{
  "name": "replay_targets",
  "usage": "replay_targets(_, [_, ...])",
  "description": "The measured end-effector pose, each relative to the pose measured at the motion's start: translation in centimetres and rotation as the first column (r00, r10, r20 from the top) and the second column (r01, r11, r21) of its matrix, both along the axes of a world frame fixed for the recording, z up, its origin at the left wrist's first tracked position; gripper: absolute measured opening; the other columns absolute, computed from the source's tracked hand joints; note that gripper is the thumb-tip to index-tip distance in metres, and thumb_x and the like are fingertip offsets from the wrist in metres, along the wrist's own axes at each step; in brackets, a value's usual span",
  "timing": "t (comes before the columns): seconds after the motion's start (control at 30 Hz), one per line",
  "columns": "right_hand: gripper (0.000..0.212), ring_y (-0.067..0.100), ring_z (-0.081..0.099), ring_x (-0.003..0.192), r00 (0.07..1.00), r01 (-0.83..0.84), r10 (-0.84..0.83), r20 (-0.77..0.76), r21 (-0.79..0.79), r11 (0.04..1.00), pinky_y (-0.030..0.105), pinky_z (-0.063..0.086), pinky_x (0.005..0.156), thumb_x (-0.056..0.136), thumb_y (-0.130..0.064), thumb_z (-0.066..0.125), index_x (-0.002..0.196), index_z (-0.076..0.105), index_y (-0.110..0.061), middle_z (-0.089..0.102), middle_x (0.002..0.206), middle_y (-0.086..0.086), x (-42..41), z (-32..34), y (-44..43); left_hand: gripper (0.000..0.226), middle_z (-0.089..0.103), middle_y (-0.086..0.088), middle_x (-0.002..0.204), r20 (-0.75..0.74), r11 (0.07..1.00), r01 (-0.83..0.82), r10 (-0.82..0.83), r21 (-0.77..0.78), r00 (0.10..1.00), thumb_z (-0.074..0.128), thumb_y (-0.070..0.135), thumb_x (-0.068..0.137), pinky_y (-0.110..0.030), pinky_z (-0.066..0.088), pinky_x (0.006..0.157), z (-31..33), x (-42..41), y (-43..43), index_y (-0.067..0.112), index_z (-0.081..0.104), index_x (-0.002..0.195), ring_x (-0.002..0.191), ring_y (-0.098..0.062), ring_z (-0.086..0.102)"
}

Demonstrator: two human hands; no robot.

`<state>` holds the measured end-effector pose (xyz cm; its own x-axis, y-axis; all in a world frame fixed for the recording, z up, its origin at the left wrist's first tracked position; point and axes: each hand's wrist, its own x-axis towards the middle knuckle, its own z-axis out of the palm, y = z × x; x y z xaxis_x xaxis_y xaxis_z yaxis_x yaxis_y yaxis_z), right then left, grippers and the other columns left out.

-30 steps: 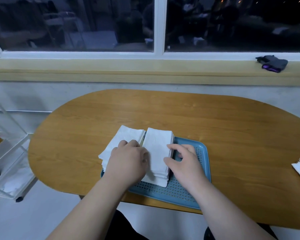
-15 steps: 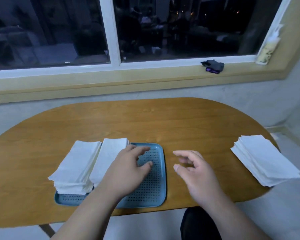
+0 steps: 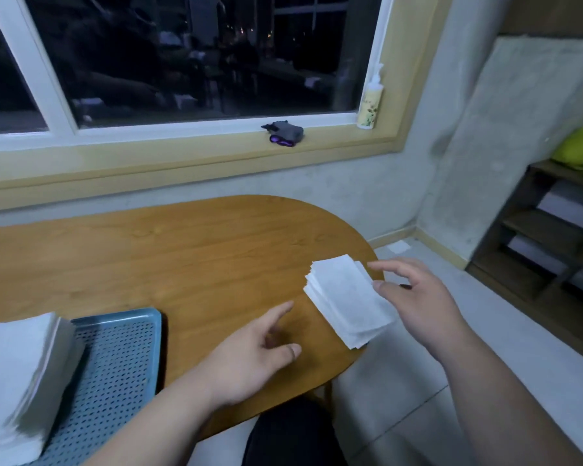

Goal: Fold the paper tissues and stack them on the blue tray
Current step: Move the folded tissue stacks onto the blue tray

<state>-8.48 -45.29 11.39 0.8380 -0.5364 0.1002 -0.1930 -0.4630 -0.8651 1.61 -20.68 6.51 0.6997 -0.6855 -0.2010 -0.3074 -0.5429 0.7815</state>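
Note:
A pile of unfolded white tissues (image 3: 345,299) lies at the right end of the wooden table (image 3: 189,257). My right hand (image 3: 418,304) hovers at the pile's right edge, fingers spread, thumb near the top sheet. My left hand (image 3: 249,354) is open over the table between the pile and the blue perforated tray (image 3: 122,358). A thick stack of folded tissues (image 3: 21,375) sits on the tray's left part, at the frame's left edge.
On the window sill lie a grey and purple object (image 3: 285,133) and a pump bottle (image 3: 371,102). A dark wooden shelf (image 3: 552,250) with a green item stands at the right. The table's rounded edge is just beyond the pile.
The view has swung right. Both hands left the folded stack on the tray and moved right; my right hand has reached the unfolded pile.

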Motion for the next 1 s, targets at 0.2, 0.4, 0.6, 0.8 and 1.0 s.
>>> replay_targets(0.2, [0.031,0.003,0.049,0.115,0.953,-0.153,0.163,-0.257,0.058,0.987,0.012,0.04,0.073,0.095,-0.026,0.064,0.12,0.067,-0.043,0.05,0.133,-0.017,2.7,-2.4,-5.3,0.068,0.053,0.008,0.14,-0.079,0.999,-0.024,0.023,-0.022,0.997,0.059,0.055,0.092,-0.021,0.035,0.103,-0.8,0.6,-6.2,0.058,0.021,0.148,0.128,-0.008,0.05])
replay_targets(0.4, [0.051,-0.001,0.055,0.116,0.911,-0.213,0.27,-0.313,0.204,0.955,0.026,0.047,0.098,0.096,-0.034,0.06,0.143,0.046,-0.05,0.05,0.143,-0.019,4.7,-4.3,-5.7,0.076,0.035,0.009,0.155,-0.073,0.994,-0.076,0.071,-0.075,0.995,0.055,0.052,0.096,-0.02,0.03,0.101,-1.5,1.2,-10.8,0.044,0.009,0.157,0.124,-0.004,0.045])
replay_targets(0.6, [0.062,0.007,0.047,0.127,0.877,-0.256,0.346,-0.333,0.285,0.924,0.036,0.04,0.11,0.097,-0.04,0.052,0.147,0.024,-0.063,0.039,0.152,-0.016,4.7,-5.6,-3.8,0.07,0.02,0.021,0.156,-0.151,0.98,-0.073,0.045,-0.184,0.987,0.048,0.027,0.102,-0.014,0.022,0.106,-2.1,1.0,-11.7,0.037,0.006,0.157,0.139,0.003,0.025])
replay_targets(0.8, [0.076,0.008,0.024,0.144,0.829,-0.343,0.413,-0.377,0.24,0.908,0.037,0.03,0.116,0.097,-0.035,0.042,0.153,-0.004,-0.056,-0.002,0.163,-0.027,2.9,-6.3,0.8,0.074,0.012,0.027,0.16,-0.233,0.97,-0.121,0.07,-0.21,0.97,0.052,0.039,0.094,-0.012,0.013,0.115,-3.1,0.8,-7.8,0.037,0.013,0.157,0.143,0.014,0.013])
replay_targets(1.0, [0.076,0.005,0.024,0.145,0.8,-0.421,0.452,-0.394,0.168,0.891,0.033,0.031,0.111,0.098,-0.034,0.037,0.152,-0.012,-0.055,-0.008,0.163,-0.028,0.0,-6.5,5.7,0.084,0.018,0.045,0.148,-0.307,0.964,-0.146,0.072,-0.223,0.949,0.052,0.036,0.083,-0.008,0.017,0.113,-3.4,-1.6,-1.8,0.045,0.008,0.154,0.129,0.032,0.018])
